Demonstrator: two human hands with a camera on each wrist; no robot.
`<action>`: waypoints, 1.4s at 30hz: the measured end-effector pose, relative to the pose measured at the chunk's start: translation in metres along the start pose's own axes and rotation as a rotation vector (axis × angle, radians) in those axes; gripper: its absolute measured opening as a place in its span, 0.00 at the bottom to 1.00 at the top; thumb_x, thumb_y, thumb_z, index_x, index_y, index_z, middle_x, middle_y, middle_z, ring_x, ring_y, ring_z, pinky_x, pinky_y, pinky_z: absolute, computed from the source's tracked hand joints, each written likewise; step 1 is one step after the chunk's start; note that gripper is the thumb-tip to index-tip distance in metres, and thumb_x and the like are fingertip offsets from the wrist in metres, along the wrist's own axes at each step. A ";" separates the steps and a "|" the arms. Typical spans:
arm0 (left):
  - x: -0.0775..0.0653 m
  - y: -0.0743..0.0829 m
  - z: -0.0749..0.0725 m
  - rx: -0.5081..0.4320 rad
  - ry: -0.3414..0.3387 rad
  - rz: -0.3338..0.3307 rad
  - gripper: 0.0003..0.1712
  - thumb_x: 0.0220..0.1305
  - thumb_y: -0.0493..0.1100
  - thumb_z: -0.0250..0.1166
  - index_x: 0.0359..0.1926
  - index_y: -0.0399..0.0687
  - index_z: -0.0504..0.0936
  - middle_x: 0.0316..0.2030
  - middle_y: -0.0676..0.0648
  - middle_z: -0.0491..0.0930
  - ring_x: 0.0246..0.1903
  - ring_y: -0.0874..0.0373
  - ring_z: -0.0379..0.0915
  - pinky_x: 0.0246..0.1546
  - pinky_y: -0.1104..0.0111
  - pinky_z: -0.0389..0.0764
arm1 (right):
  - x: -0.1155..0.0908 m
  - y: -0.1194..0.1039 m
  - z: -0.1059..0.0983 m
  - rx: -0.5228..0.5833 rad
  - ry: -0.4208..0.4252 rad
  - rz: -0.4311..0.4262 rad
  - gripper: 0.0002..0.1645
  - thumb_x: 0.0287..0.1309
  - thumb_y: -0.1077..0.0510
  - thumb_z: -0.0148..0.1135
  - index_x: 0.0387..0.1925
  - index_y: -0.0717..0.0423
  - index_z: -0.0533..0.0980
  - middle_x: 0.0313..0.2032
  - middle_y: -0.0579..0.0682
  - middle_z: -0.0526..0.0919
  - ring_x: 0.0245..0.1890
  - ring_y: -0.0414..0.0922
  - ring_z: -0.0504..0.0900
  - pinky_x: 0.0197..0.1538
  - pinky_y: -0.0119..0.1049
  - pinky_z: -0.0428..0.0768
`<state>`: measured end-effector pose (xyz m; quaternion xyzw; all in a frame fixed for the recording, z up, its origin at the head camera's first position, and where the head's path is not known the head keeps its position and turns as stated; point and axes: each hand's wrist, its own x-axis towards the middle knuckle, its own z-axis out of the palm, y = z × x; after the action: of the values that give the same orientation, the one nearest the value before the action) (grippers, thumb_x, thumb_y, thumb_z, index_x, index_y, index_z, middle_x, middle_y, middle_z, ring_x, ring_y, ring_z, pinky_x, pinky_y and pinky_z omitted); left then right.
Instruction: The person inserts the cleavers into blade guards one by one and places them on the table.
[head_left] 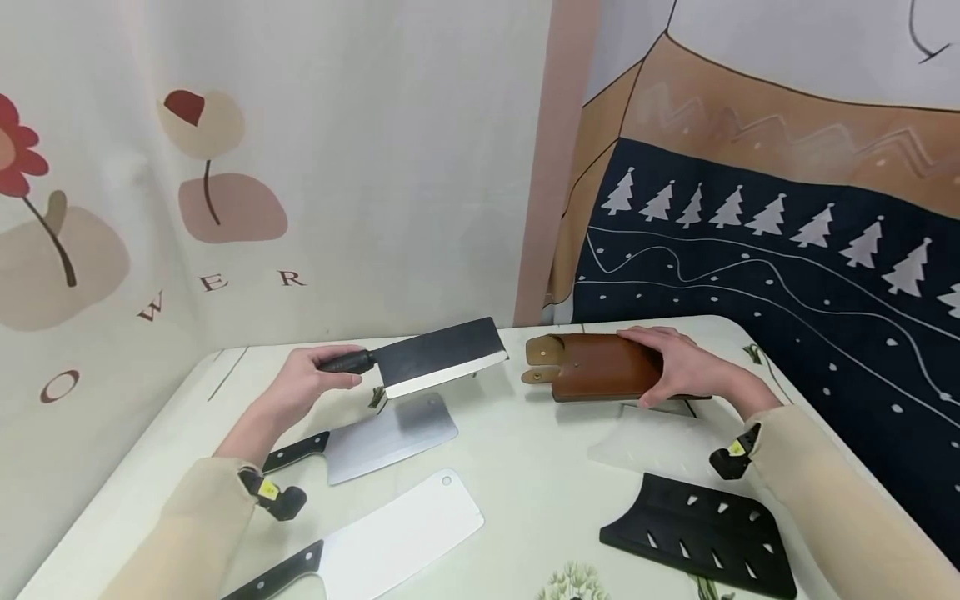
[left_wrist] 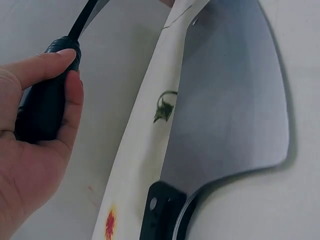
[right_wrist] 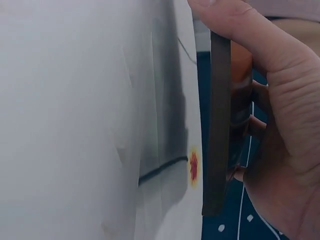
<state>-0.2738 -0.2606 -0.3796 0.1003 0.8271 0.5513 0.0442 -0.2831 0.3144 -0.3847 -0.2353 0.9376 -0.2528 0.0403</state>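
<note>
My left hand [head_left: 303, 379] grips the black handle [left_wrist: 47, 105] of a cleaver [head_left: 442, 354] with a dark blade and a bright edge. Its blade points right, raised over the far side of the table. Across from it, my right hand [head_left: 686, 367] holds a brown leather knife sheath [head_left: 603, 367], thumb on the near side and fingers over the far side. The sheath's open end, with a flap and a snap strap, faces the cleaver, a short gap from the blade tip. In the right wrist view the sheath's edge [right_wrist: 218, 125] shows between thumb and fingers.
Below the left hand lie a grey steel cleaver [head_left: 393, 437] and a white-looking cleaver [head_left: 405, 537], both with black riveted handles. On the right are a translucent blade cover [head_left: 660, 442] and a black slotted blade guard [head_left: 705, 533]. A printed curtain [head_left: 375, 167] hangs behind the table.
</note>
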 end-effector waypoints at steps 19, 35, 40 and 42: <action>0.013 0.002 0.028 0.014 -0.081 -0.032 0.32 0.59 0.32 0.73 0.65 0.36 0.78 0.56 0.38 0.83 0.50 0.58 0.80 0.51 0.72 0.75 | 0.007 -0.013 0.008 -0.033 -0.001 -0.046 0.66 0.36 0.41 0.85 0.76 0.53 0.62 0.71 0.62 0.65 0.69 0.66 0.57 0.61 0.73 0.62; 0.017 0.002 0.039 0.012 -0.169 -0.026 0.31 0.57 0.31 0.73 0.63 0.36 0.80 0.54 0.38 0.83 0.45 0.52 0.79 0.45 0.65 0.77 | 0.012 -0.020 0.013 -0.015 -0.029 -0.078 0.66 0.35 0.41 0.85 0.76 0.53 0.63 0.71 0.61 0.66 0.69 0.65 0.57 0.62 0.73 0.63; 0.019 0.000 0.043 0.015 -0.165 -0.011 0.30 0.57 0.30 0.73 0.62 0.35 0.81 0.53 0.37 0.83 0.45 0.51 0.78 0.45 0.65 0.76 | 0.012 -0.024 0.014 -0.020 -0.025 -0.075 0.66 0.34 0.41 0.86 0.76 0.51 0.64 0.71 0.60 0.67 0.69 0.65 0.57 0.62 0.73 0.63; 0.020 -0.001 0.045 0.013 -0.163 -0.005 0.29 0.57 0.30 0.73 0.62 0.35 0.81 0.53 0.38 0.83 0.44 0.52 0.78 0.44 0.65 0.76 | 0.012 -0.024 0.014 -0.021 -0.023 -0.075 0.66 0.34 0.41 0.86 0.76 0.51 0.64 0.71 0.60 0.67 0.69 0.65 0.57 0.62 0.73 0.63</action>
<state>-0.2849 -0.2158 -0.3971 0.1432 0.8245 0.5359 0.1121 -0.2807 0.2841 -0.3848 -0.2735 0.9302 -0.2416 0.0393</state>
